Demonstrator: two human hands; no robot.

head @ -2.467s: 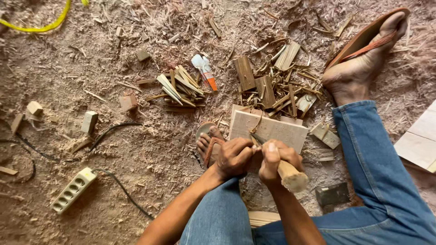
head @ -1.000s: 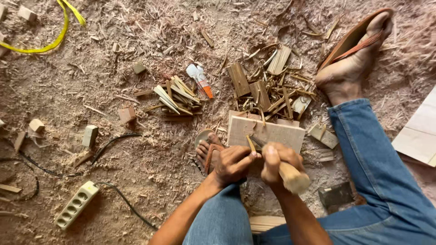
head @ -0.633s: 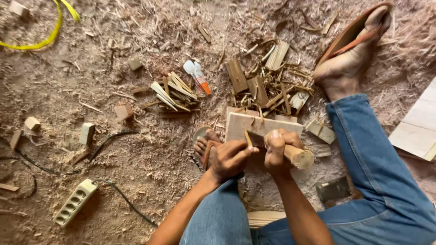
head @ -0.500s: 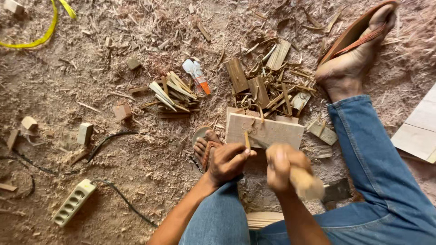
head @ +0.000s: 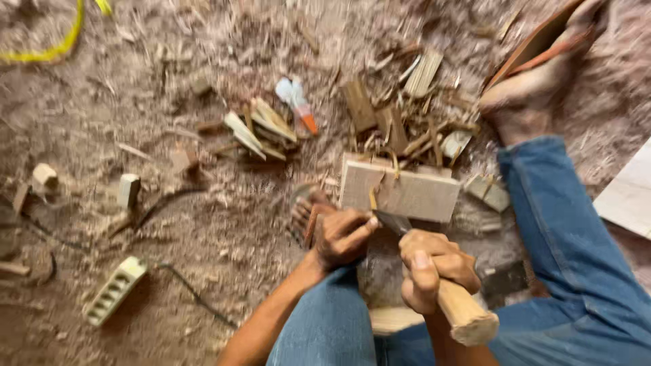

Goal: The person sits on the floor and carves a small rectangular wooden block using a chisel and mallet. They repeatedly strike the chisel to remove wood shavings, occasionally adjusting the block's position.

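Wooden block (head: 407,193) partly carved, chips littering floor (head: 203,271); left hand (head: 346,234) gripping chisel (head: 388,218), right hand (head: 434,268) gripping mallet (head: 464,315).

No packages, labels, signs or screens.

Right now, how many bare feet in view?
2. One foot at upper right, on a sandal beyond the blue-jeaned leg. The other foot sits at centre, toes showing just left of the left hand, partly hidden.
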